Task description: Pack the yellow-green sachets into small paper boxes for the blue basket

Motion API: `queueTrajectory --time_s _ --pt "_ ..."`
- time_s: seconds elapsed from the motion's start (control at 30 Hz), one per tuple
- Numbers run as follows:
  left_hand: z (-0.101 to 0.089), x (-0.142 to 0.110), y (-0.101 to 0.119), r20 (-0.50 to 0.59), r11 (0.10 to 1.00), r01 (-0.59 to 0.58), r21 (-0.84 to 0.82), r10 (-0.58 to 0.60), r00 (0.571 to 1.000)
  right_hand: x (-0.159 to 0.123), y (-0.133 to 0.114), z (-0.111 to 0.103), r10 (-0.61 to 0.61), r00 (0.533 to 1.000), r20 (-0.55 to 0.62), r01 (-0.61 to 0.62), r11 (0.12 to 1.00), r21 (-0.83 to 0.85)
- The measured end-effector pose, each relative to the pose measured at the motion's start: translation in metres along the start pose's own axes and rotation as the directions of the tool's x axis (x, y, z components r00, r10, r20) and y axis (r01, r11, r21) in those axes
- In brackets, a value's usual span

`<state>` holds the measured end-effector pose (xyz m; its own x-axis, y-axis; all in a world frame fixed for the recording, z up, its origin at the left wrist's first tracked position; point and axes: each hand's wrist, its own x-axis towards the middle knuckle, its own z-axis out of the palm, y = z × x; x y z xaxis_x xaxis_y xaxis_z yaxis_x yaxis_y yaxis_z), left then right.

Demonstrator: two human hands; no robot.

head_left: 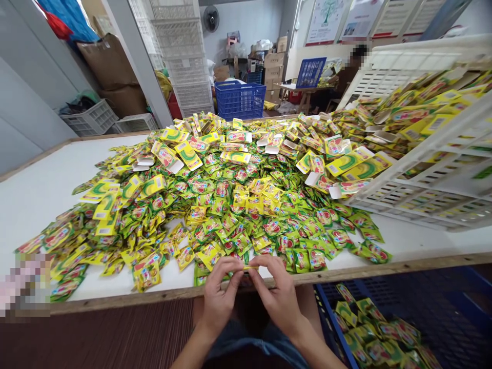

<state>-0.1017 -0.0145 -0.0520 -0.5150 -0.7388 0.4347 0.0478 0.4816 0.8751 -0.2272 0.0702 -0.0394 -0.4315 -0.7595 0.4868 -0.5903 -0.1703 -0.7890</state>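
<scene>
At the table's front edge, my left hand (222,293) and my right hand (277,291) meet with thumbs and forefingers pinched. Between their fingertips is a thin yellow packet (251,267), seen almost edge-on, so whether it is a sachet or a flattened box is hard to make out. Just beyond my fingers spreads a heap of small green sachets (230,225) with red fruit prints. Yellow sachets (253,202) lie among them. A strip of joined green sachets (305,260) rests beside my right hand. Open yellow cartons (188,155) are scattered over the back of the heap.
A tipped white crate (426,189) spills cartons on the right. Below the table, a blue crate (326,318) holds filled yellow-green boxes (369,328). Stacked white crates (184,56) and a blue basket (240,100) stand behind. One person (348,77) sits at the back; a blurred patch covers the left edge.
</scene>
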Motion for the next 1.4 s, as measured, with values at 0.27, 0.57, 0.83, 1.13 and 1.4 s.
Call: queueTrajectory --time_s 0.27,0.57,0.83,1.13,1.4 --pt "-0.005 -0.006 -0.019 0.006 0.997 -0.063 0.035 0.062 0.998 -0.014 0.026 0.012 -0.115 0.993 -0.035 0.117 0.992 0.047" --pt "0.003 -0.014 -0.015 -0.043 0.983 -0.098 0.157 0.106 0.993 -0.024 0.016 0.004 -0.039 0.999 -0.019 0.04 0.999 0.017" --pt "-0.008 0.005 -0.015 -0.034 0.991 0.077 -0.106 -0.081 0.996 -0.038 0.051 -0.168 0.178 0.964 -0.197 -0.255 0.829 -0.498" --pt "-0.061 0.047 0.006 0.21 0.13 0.286 -0.949 -0.414 0.886 0.031 0.075 -0.157 0.434 0.813 -0.389 -0.33 0.893 0.307" --pt "-0.087 0.021 -0.003 0.102 0.115 0.175 -0.978 -0.466 0.879 0.129 0.175 -0.148 0.059 0.972 -0.227 -0.19 0.764 -0.617"
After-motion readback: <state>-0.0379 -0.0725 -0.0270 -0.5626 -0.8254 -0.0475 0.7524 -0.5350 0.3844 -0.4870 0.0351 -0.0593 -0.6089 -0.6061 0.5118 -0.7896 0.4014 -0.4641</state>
